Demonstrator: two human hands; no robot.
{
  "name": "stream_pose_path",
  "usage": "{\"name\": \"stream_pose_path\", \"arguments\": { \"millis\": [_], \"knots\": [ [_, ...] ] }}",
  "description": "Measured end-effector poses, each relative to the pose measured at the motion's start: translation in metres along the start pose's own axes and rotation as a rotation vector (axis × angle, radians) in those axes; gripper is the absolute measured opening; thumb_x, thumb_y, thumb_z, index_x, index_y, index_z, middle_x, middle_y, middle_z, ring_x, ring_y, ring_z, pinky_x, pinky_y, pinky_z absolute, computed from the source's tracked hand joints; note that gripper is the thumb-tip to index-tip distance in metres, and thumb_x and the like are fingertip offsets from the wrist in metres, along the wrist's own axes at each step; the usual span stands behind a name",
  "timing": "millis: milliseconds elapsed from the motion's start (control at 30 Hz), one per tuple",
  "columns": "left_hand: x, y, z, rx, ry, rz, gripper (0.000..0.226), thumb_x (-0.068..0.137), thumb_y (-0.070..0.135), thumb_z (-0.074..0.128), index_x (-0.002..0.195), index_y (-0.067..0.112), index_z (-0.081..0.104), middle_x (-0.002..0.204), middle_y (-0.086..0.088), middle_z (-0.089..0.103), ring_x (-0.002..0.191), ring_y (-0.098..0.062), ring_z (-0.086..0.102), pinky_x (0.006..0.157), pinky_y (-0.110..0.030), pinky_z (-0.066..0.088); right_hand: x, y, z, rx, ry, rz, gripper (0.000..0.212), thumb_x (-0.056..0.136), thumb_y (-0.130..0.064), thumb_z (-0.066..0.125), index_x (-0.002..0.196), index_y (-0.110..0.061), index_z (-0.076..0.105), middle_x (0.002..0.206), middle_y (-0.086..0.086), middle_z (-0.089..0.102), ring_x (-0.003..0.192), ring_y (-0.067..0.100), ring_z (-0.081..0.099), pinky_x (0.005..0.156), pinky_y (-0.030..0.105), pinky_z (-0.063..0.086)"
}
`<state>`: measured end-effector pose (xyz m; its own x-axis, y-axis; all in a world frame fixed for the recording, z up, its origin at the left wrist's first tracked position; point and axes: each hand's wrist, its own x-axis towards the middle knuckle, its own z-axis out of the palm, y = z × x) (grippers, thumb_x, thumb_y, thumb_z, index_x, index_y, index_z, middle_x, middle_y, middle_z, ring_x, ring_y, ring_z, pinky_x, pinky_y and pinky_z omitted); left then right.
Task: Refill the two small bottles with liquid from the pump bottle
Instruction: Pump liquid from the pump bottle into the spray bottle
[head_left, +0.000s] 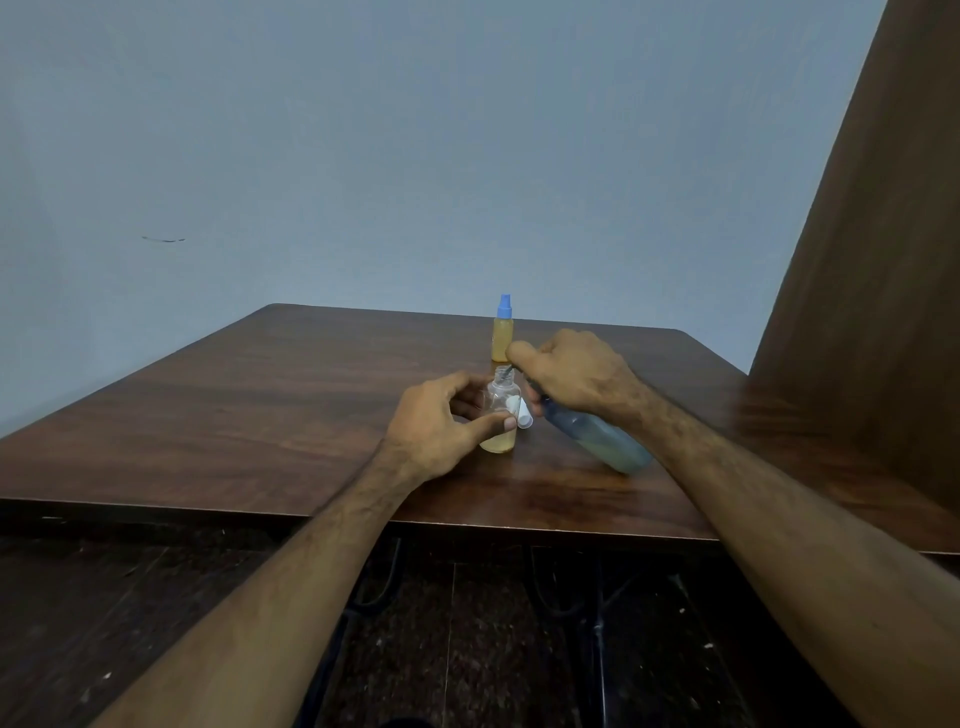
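A dark wooden table (311, 395) stands against a plain blue-grey wall (363, 156), above a dark floor (156, 597). The left hand (441, 426) curls its fingers (493, 423) around an uncapped small bottle (501, 410) (a little yellowish liquid at its base). The right hand (571, 371) grips the tilted pump bottle (597, 436), its nozzle seemingly at the opening. A second, blue-capped bottle (503, 332) stands just behind.

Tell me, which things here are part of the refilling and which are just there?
In use:
open small bottle, held by left hand
pump bottle, tilted in right hand
white cap
blue-capped small bottle

Just there:
wooden table
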<state>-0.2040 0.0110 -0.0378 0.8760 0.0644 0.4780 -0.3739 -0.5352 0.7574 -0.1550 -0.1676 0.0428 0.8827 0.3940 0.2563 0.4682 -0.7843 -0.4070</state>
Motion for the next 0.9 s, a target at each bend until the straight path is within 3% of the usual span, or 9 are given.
{"name": "stream_pose_path", "arguments": {
  "millis": [200,333,600,900],
  "knots": [
    [0.0005,-0.0007,-0.0005,0.013,0.003,-0.008,0.056,0.073,0.048,0.086,0.122,0.027,0.069,0.100,0.012,0.073,0.087,0.002,0.069,0.074,-0.009,0.054,0.0001,-0.0005,-0.0008,0.009,-0.011,0.003,0.063,0.090,-0.056,0.035,0.047,-0.021,0.064,0.067,-0.006,0.078,0.082,0.019,0.072,0.096,0.049,0.058],
    [0.0009,-0.0007,-0.0001,0.005,0.010,-0.008,0.053,0.073,0.047,0.087,0.118,0.026,0.071,0.096,0.013,0.074,0.084,0.004,0.068,0.073,-0.007,0.052,0.0019,0.0028,-0.0005,0.046,0.006,0.027,0.071,0.095,-0.063,0.041,0.042,-0.022,0.063,0.068,-0.004,0.079,0.082,0.021,0.073,0.095,0.049,0.057],
    [0.0022,-0.0030,0.0009,0.011,-0.001,-0.003,0.061,0.072,0.049,0.087,0.125,0.026,0.069,0.100,0.012,0.073,0.086,0.004,0.068,0.073,-0.007,0.052,0.0023,0.0033,0.0008,0.009,0.005,-0.011,0.062,0.091,-0.053,0.038,0.044,-0.022,0.063,0.065,-0.007,0.078,0.079,0.018,0.072,0.094,0.048,0.059],
    [0.0009,-0.0020,-0.0001,-0.005,0.007,-0.002,0.044,0.072,0.046,0.088,0.111,0.034,0.069,0.094,0.015,0.073,0.083,0.006,0.067,0.071,-0.006,0.052,0.0028,0.0049,-0.0007,0.055,0.016,0.019,0.071,0.096,-0.063,0.044,0.044,-0.020,0.064,0.068,-0.004,0.079,0.080,0.020,0.074,0.094,0.048,0.058]
  ]
}}
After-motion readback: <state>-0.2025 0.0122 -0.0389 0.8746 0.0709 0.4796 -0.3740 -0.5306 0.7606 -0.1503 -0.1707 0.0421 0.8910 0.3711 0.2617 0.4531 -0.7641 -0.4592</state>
